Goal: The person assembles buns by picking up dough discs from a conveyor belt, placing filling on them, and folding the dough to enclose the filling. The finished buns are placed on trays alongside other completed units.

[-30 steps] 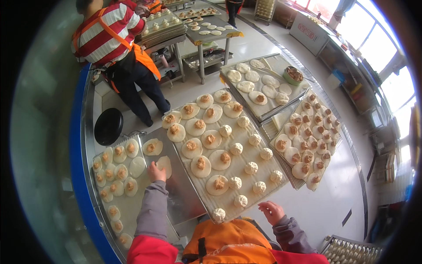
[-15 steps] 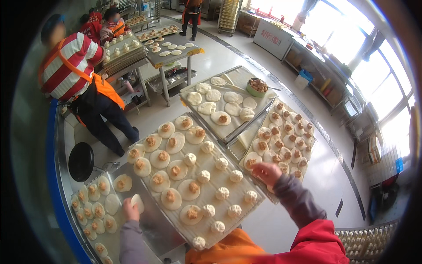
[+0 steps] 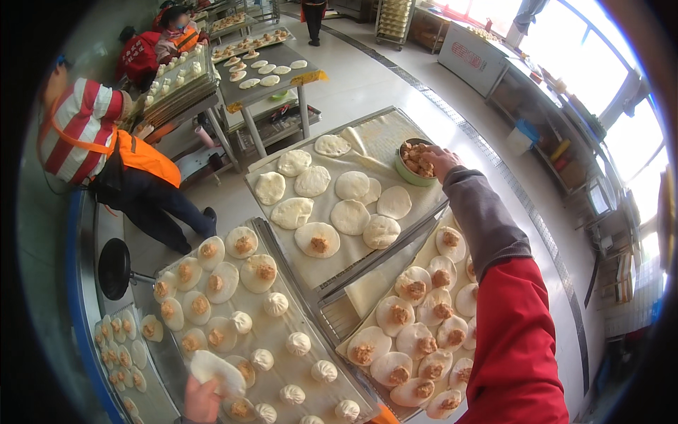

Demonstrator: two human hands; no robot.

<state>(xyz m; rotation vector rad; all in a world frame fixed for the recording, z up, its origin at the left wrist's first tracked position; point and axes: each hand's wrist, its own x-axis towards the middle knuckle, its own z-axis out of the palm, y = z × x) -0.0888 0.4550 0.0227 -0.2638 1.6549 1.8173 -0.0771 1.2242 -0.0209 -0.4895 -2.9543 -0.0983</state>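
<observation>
My left hand (image 3: pixel 203 399) pinches a flat white dough wrapper (image 3: pixel 215 369) at the lower left, above a tray of filled wrappers and pleated buns. My right arm stretches far forward. At its end my right hand (image 3: pixel 443 161) is closed at the right rim of a green bowl (image 3: pixel 411 174) of brown meat filling (image 3: pixel 418 157); whatever its fingers grip is hidden. That bowl stands on a cloth-lined tray (image 3: pixel 282 244) with several bare dough wrappers (image 3: pixel 351 217) and one topped with filling (image 3: pixel 317 240). Pleated buns (image 3: pixel 298 343) sit on the near tray (image 3: pixel 321 396).
To the right, another tray holds wrappers topped with filling (image 3: pixel 417 340), partly covered by my sleeve. More filled wrappers (image 3: pixel 121 357) lie at far left, near a black round stool (image 3: pixel 114 268). A co-worker in stripes (image 3: pixel 85 131) stands at the left beside stacked trays.
My right hand has reached forward and up to the bowl, where a handle stuck out before. My left hand has lifted the wrapper over the near tray. The view has shifted forward.
</observation>
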